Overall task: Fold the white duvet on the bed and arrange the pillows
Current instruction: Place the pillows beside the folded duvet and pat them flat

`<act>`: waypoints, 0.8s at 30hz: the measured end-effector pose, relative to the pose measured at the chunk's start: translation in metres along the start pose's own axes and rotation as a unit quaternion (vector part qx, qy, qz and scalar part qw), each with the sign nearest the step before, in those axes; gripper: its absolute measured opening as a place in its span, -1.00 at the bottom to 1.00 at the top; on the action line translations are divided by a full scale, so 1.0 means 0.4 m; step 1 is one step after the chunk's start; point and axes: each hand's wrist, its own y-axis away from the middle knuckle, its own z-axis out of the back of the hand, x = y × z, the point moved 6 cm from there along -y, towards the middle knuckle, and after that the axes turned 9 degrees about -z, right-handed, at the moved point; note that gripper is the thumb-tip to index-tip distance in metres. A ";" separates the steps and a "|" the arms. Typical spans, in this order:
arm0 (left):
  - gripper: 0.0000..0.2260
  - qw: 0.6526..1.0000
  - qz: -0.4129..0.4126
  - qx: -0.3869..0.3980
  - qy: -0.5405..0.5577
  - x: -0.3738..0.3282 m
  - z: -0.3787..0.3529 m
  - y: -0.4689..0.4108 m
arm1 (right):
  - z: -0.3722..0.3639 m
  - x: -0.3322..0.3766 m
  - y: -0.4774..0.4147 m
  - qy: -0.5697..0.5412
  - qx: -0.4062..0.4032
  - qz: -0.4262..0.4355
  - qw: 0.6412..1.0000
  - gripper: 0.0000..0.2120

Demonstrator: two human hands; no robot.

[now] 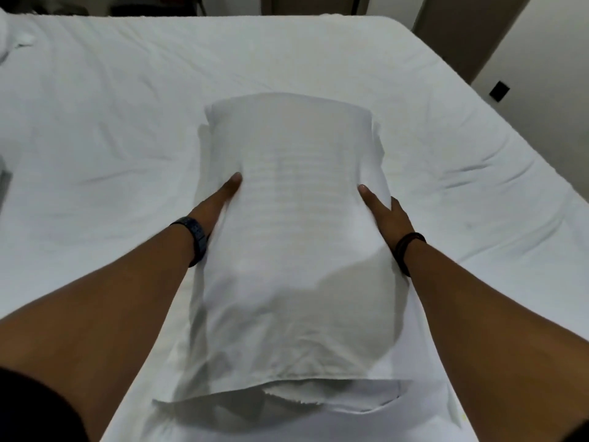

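Note:
A white pillow in a faintly striped case is held lengthwise in front of me over the bed. My left hand presses flat against its left side, thumb on top. On the opposite side my right hand does the same, fingers partly hidden behind the pillow. The open end of the pillowcase hangs toward me, showing the inner pillow. A bunched bit of white fabric, possibly the duvet, lies at the far left corner of the bed.
The white fitted sheet is wrinkled across the mattress. The bed's right edge runs diagonally past a beige wall with a dark outlet. Dark furniture stands beyond the far edge.

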 end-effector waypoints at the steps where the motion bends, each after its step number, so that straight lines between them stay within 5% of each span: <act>1: -0.16 1.000 -0.007 -0.004 0.006 -0.018 0.019 0.024 | -0.014 0.025 0.032 0.000 -0.001 0.008 1.000 0.00; 5: -0.15 0.999 -0.025 -0.028 0.017 -0.143 0.179 0.172 | -0.144 0.139 0.191 -0.003 0.052 0.056 0.997 -0.14; 9: 0.12 0.994 -0.047 -0.094 -0.037 -0.286 0.537 0.375 | -0.408 0.293 0.399 -0.007 0.116 0.111 0.987 -0.13; 11: 0.07 0.988 -0.075 -0.118 -0.064 -0.369 0.714 0.512 | -0.582 0.360 0.528 -0.018 0.154 0.116 0.981 -0.08; 15: -0.41 0.978 -0.089 -0.175 -0.072 -0.481 1.078 0.771 | -0.924 0.449 0.792 -0.046 0.224 0.129 0.965 -0.13; 17: -0.36 0.974 -0.070 -0.205 -0.061 -0.496 1.276 0.877 | -1.086 0.463 0.913 -0.002 0.246 0.119 0.962 -0.14; 18: -0.18 0.968 -0.053 -0.231 -0.088 -0.491 1.359 0.916 | -1.149 0.462 0.956 0.052 0.227 0.125 0.965 -0.10; 19: 0.02 0.944 -0.030 -0.286 -0.159 -0.480 1.453 0.955 | -1.219 0.469 0.999 0.131 0.187 0.152 0.962 -0.06; 21: 0.09 0.834 -0.018 -0.416 -0.361 -0.465 1.587 1.001 | -1.344 0.499 1.087 0.270 0.110 0.280 0.915 -0.03; 22: 0.07 0.798 -0.039 -0.409 -0.441 -0.437 1.606 0.990 | -1.418 0.506 1.128 0.316 0.116 0.347 0.875 -0.04; 24: 0.04 0.791 -0.029 -0.306 -0.530 -0.296 1.582 0.939 | -1.549 0.469 1.176 0.394 0.192 0.406 0.802 -0.08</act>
